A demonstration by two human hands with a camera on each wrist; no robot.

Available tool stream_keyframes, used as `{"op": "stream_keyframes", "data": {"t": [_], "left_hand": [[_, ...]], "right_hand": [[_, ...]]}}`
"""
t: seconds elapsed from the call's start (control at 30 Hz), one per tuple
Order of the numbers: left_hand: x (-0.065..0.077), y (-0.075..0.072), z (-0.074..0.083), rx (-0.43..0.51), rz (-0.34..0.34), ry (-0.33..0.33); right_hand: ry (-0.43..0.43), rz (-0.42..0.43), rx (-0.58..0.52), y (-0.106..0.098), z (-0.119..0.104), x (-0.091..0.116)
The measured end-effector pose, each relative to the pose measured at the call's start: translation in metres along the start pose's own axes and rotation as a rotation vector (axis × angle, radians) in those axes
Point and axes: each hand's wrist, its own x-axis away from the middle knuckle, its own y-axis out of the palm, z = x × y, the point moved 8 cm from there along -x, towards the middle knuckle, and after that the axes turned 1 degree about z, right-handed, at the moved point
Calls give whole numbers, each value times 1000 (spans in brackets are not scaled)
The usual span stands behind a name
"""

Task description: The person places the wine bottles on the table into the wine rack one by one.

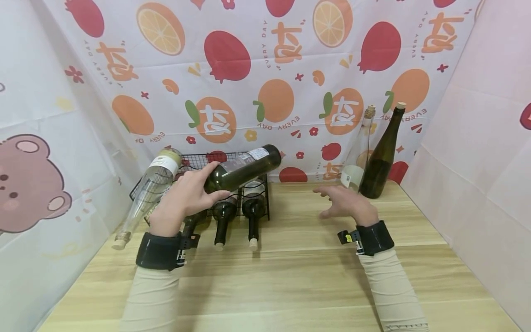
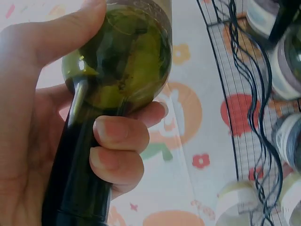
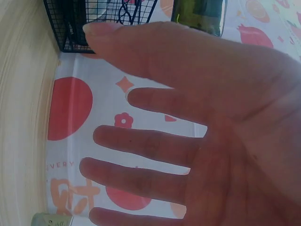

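My left hand [image 1: 182, 193] grips a dark green wine bottle [image 1: 250, 167] around its neck and shoulder. The bottle lies nearly level above a black wire rack [image 1: 268, 198], its labelled base end tilted up to the right. In the left wrist view, fingers curl round the neck of the bottle [image 2: 117, 61] and the thumb lies along its shoulder. My right hand [image 1: 346, 203] holds nothing; its fingers are spread and straight in the right wrist view. It hovers above the table, just in front of a clear corked bottle [image 1: 356, 159] that stands beside a tall green corked bottle [image 1: 380, 161].
Corked dark bottles [image 1: 254, 210] lie in the rack with necks toward me. A clear bottle [image 1: 151, 189] with a pale label slants across the rack's left end, its cork low. A fruit-print curtain [image 1: 265, 60] hangs behind the wooden table [image 1: 282, 281].
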Motion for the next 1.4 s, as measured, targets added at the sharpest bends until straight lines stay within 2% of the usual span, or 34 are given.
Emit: {"op": "stream_keyframes", "data": {"t": [0.33,0.53,0.67,0.9,1.1,1.4], "left_hand": [[12,-14,-39,4,101,-33],[21,-18,-58,-19,124,-113],[26,-18,-69,-29,140,-142],[31,-12,-86,-36,115,-177],[34,-10,-91,-21,98,-210],[37,0,-100,25,77,-311]], "right_hand": [[-15,-19,-4,2,-4,0],[-12,-30,-11,3,-4,-1],[-7,-30,-7,3,-5,-1],[-3,-43,-20,5,-4,-2],[-7,-49,-33,5,-4,-2],[4,-69,-58,8,0,-1]]}}
